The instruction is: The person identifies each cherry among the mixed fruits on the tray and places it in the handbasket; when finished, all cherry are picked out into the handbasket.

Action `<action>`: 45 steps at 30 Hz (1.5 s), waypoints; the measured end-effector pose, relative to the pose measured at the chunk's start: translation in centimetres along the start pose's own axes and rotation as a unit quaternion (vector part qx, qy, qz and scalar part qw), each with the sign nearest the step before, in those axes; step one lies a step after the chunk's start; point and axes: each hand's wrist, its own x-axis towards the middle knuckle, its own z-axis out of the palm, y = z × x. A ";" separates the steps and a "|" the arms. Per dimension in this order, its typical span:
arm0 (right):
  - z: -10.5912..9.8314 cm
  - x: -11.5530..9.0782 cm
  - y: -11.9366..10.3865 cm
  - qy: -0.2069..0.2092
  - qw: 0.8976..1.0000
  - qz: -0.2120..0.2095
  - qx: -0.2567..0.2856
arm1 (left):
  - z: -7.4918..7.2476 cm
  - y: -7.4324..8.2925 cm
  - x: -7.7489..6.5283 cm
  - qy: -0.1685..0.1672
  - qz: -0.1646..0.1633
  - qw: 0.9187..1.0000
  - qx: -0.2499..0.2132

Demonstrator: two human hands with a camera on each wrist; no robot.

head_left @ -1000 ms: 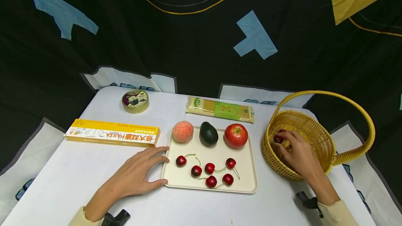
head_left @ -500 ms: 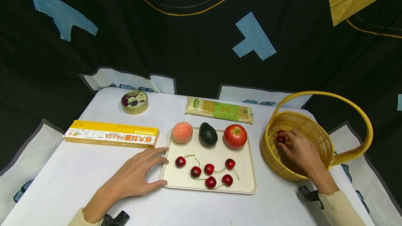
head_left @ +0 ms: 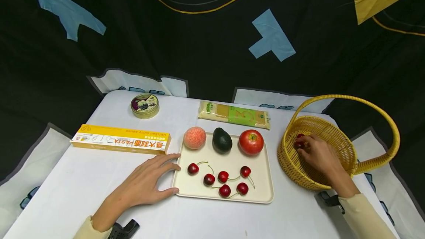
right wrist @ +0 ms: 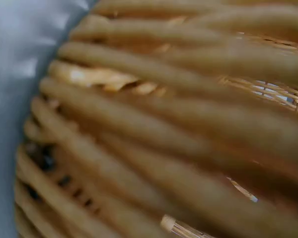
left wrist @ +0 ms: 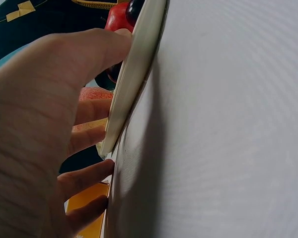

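Note:
My left hand (head_left: 146, 182) lies at the left edge of a cream tray (head_left: 259, 191), its thumb and spread fingers touching the rim; the left wrist view shows the thumb (left wrist: 104, 47) against the tray wall. On the tray are several stemmed cherries (head_left: 224, 191), a pinkish-orange round fruit (head_left: 194, 138), a dark green avocado (head_left: 222, 141) and a red tomato-like fruit (head_left: 251, 142). My right hand (head_left: 320, 155) reaches down into a yellow wicker basket (head_left: 338, 139), thumb and fingertips around a dark red cherry (head_left: 299, 145). Blurred weave fills the right wrist view, hiding that hand.
A yellow pasta box (head_left: 121, 138) lies left of the tray. Behind it stands a round tin (head_left: 145, 105). A noodle packet (head_left: 234, 115) lies beyond the tray. The basket's tall handle (head_left: 382, 117) arches over its right side. A dark curtain (head_left: 199, 47) hangs behind the white table.
The right hand has shifted slightly rightward inside the basket, with the cherry still at its fingertips. The left hand and tray stay in place; the head view has shifted a little.

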 end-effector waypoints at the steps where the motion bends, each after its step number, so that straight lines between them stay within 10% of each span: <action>1: 0.0 0.1 0.0 0.000 1.000 0.001 -0.001 | 0.0 0.0 0.0 0.000 0.000 1.000 0.000; 23: -0.1 -0.1 -0.1 0.003 1.000 0.007 -0.021 | 0.1 0.1 -0.1 -0.005 -0.002 1.000 0.001; 45: -1.0 -2.3 -8.6 0.192 0.972 -0.112 0.075 | 0.1 -0.1 0.0 0.003 0.002 1.000 0.004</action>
